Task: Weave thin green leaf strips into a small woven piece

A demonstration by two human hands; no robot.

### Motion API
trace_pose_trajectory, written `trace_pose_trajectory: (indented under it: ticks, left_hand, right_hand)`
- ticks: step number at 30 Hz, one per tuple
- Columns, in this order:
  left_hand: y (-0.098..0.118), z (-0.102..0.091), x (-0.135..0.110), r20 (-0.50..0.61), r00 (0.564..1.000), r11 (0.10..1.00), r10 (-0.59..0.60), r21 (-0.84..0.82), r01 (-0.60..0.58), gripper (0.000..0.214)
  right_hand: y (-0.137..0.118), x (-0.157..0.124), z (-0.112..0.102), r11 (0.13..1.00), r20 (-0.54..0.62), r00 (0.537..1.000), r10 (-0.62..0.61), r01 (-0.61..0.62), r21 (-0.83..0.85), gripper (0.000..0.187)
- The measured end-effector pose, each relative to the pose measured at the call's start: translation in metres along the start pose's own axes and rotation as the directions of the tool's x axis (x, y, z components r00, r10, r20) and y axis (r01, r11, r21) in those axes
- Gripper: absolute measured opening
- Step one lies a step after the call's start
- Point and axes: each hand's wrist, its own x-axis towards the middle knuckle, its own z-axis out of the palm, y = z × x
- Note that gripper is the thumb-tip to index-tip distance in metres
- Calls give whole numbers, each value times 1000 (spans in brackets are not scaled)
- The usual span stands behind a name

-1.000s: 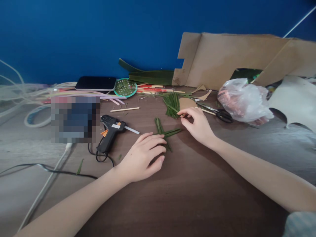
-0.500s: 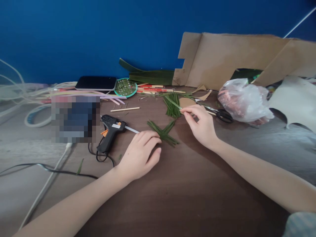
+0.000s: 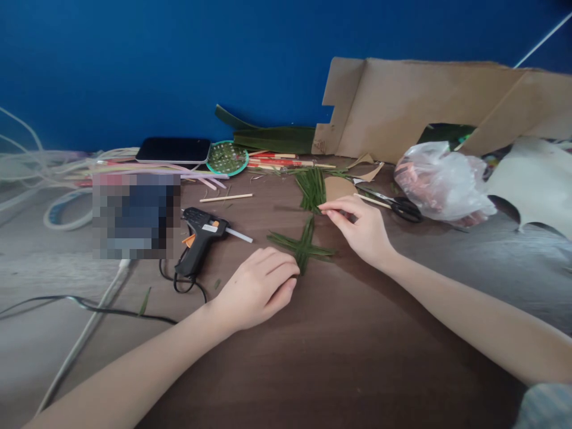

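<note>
A small cross of interlaced green leaf strips (image 3: 306, 241) lies flat on the brown table, with arms pointing in four ways. My left hand (image 3: 263, 286) rests on the table at its lower left, fingers curled together and fingertips at the cross's near arm. Above and to the right, my right hand (image 3: 357, 223) pinches thumb and forefinger on a thin leaf strip, seen only as a faint blurred streak. Just behind those fingertips lies a bundle of cut green leaf strips (image 3: 311, 187).
A black glue gun (image 3: 199, 238) with its cord lies left of my left hand. A wooden stick (image 3: 226, 198), a phone (image 3: 174, 150) and a round green-rimmed dish (image 3: 227, 158) are behind. Scissors (image 3: 404, 208), a plastic bag (image 3: 442, 182) and cardboard (image 3: 402, 107) stand at the right.
The leaf cross has turned from an X to a more upright plus and shifted slightly right. My left hand has moved a little right and nearer; my right hand has drawn slightly left and down.
</note>
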Motion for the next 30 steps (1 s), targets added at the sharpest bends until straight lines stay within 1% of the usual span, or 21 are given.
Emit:
trace_pose_trajectory:
  ticks: [4,8,10,12,14,16,18,20,25,30]
  left_hand:
    - [1,3,0,45,999,995,27,96,-31,23]
    - [2,3,1,80,995,989,53,134,-63,26]
    - [3,3,0,80,994,988,69,131,-79,25]
    - [3,2,0,55,995,988,84,126,-90,24]
    - [3,1,0,-13,998,988,62,139,-60,23]
    - [2,1,0,-87,996,987,-4,163,19,22]
    - [1,2,1,-125,990,978,-67,186,90,22]
    - [0,4,2,-115,990,972,-81,210,104,22]
    - [0,5,2,-74,996,961,-58,266,76,21]
    - [0,4,2,-74,992,962,-101,248,116,21]
  right_hand:
    - [0,-1,0,999,13,999,38,-38,15,12]
    - [1,-1,1,998,22,998,56,-57,20,7]
    - [1,-1,2,998,29,998,53,-53,24,7]
    - [0,-1,1,998,45,998,50,-51,32,7]
    - [-2,-1,0,997,64,996,60,-63,47,7]
    - [-4,-1,0,994,84,993,84,-90,66,6]
    - [-6,-2,-1,990,107,988,108,-116,78,6]
    - [-8,-2,-1,988,131,984,120,-131,79,6]
    - [-9,-2,-1,987,158,980,122,-136,85,7]
    - [-9,-2,0,986,171,978,118,-135,94,7]
